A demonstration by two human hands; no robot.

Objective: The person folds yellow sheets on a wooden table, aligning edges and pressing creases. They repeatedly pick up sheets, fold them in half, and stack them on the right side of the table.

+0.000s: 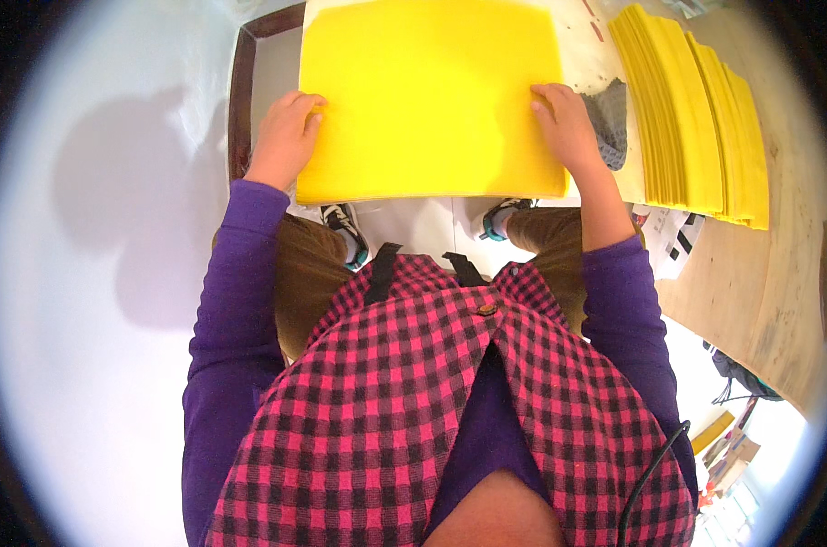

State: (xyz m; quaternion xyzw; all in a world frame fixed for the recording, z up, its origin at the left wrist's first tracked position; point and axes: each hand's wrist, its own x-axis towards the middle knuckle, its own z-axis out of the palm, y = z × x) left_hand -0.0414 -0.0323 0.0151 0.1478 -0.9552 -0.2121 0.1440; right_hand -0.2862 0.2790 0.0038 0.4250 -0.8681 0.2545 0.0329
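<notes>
The yellow sheet (432,100) lies long axis crosswise — left hand (290,128) and right hand (567,123) apart at its side edges, grip unclear — bench (579,55) showing rightward.

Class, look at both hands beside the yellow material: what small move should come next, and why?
Probably pinch the side edges of the yellow material lightly, keeping it level: the left hand and right hand sit at opposite sides, roughly level, and its surface looks flat.

Plain yellow cloth (432,100), yellow stack (664,118), pink-and-black checked garment (359,410), purple sleeves (236,292), brown trousers (302,273)
</notes>
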